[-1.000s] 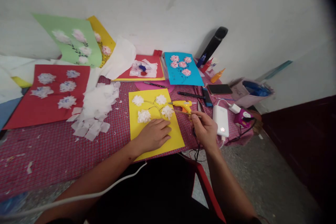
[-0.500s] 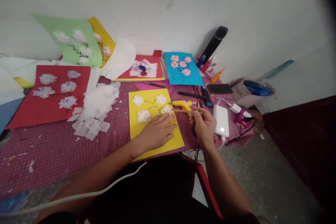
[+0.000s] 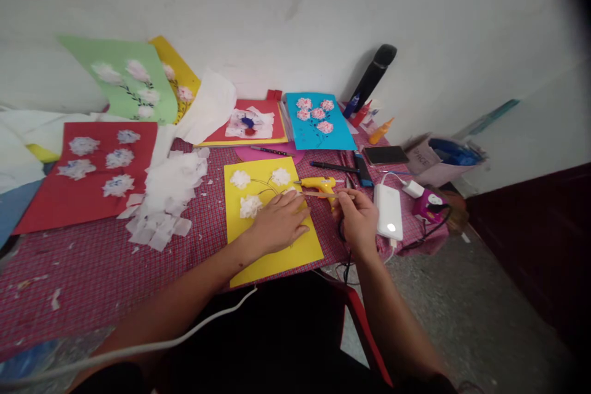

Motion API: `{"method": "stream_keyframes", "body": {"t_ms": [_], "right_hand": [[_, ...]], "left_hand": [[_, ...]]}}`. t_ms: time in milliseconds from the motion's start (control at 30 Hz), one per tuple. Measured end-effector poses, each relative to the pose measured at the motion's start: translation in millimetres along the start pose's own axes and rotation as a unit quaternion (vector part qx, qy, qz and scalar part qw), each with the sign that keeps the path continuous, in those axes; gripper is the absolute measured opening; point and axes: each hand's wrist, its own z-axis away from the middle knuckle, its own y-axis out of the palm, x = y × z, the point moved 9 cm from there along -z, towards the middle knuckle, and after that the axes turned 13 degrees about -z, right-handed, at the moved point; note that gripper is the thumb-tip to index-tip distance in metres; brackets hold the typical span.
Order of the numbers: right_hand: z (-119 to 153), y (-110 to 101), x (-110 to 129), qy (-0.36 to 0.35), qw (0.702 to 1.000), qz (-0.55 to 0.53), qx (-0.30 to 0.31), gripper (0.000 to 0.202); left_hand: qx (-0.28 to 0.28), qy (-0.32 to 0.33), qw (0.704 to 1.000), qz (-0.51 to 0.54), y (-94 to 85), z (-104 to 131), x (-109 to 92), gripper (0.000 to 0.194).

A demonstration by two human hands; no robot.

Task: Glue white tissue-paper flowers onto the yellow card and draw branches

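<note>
Left hand (image 3: 281, 221) shifted — overlapping flower (image 3: 290, 189) beside glue gun (image 3: 318, 183).

Left hand (image 3: 279, 221): flat, palm down, back of hand up, fingers (image 3: 290, 206) extended, tips toward the right hand (image 3: 361, 221). Left wrist (image 3: 244, 251) about straight, small dark mark beside it. Left forearm (image 3: 184, 295) bare, long diagonal in from lower left, blurry toward the bottom. Right hand: pinch grip, thumb (image 3: 345, 202) against index finger, remaining fingers curled in, partly hidden. Right forearm (image 3: 394, 308) bare, rises from lower right, slants left, wrist roughly straight. Hands near each other, not touching. Dark sleeves (image 3: 111, 378) at bottom edge, both arms. Torso (image 3: 263, 345) in black, between forearms.
</note>
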Motion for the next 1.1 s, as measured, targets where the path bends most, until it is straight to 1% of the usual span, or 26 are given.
{"method": "stream_keyframes", "body": {"t_ms": [200, 367, 500, 633, 733, 867, 967, 1033, 1100], "right_hand": [[0, 2, 5, -0.012, 1.000, -0.010, 0.002, 0.031], [0, 2, 7, -0.017, 1.000, 0.014, -0.012, 0.033], [-1, -1, 11, -0.034, 0.998, 0.036, -0.031, 0.034], [1, -4, 19, -0.059, 0.997, 0.025, -0.039, 0.031], [8, -10, 28, -0.073, 0.997, 0.007, -0.037, 0.027], [23, -25, 31, -0.084, 0.995, -0.021, -0.050, 0.022], [34, -33, 23, -0.081, 0.995, -0.020, -0.055, 0.021], [39, -32, 13, -0.072, 0.997, -0.003, -0.043, 0.022], [43, -28, 7, -0.072, 0.997, 0.026, -0.027, 0.024]], "left_hand": [[-0.006, 0.002, 1.000, 0.001, -1.7, -2, 0, 0.046], [-0.006, 0.005, 1.000, -0.005, -2.1, -2, -1, 0.047], [-0.008, 0.006, 1.000, -0.004, -0.7, -3, 0, 0.048], [-0.012, 0.008, 1.000, 0.003, -2.7, -4, 0, 0.046], [-0.031, 0.023, 0.999, 0.017, -11.7, 7, -3, 0.044], [-0.059, 0.066, 0.994, 0.058, -21.2, 36, -10, 0.033], [-0.064, 0.048, 0.995, 0.067, -18.5, 50, -4, 0.027], [-0.051, 0.034, 0.996, 0.064, -13.8, 50, -2, 0.026], [-0.031, 0.032, 0.997, 0.060, -10.0, 45, -3, 0.028]]}}
